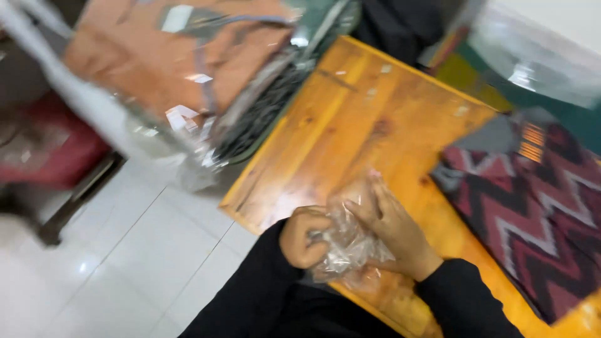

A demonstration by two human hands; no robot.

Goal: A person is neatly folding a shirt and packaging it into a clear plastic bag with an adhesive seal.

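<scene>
Standing right by the bench [350, 119] here, it's a glossy orange-stained wooden one, set at an angle over a white tiled floor [125, 263].

Both hands sit at the near edge, working a crumpled clear plastic bag [347, 247]. The left hand [303, 238] is curled into a tight fist around a bunched end of it, fingers fully closed on the plastic. The right hand [391, 228] is flatter, fingers mostly straight and close together, pressing against the other side of the bag with the palm cupped over it. So one hand pinches and the other steadies, which looks to me like the way you'd hold thin film to keep it from sliding on a slick top. The bag is scrunched between the two hands, touching the bench surface just inside the edge. Can't tell if anything's inside it, it's too blurry.

To the right lies a folded fabric with a dark red and black zigzag pattern [532, 213], flat on the bench, near the right hand but apart from it. At the far end there's a stack of orange cloth in clear wrapping [181, 56], tilted and hanging over the edge. Black sleeves [250, 294] cover both arms.
</scene>
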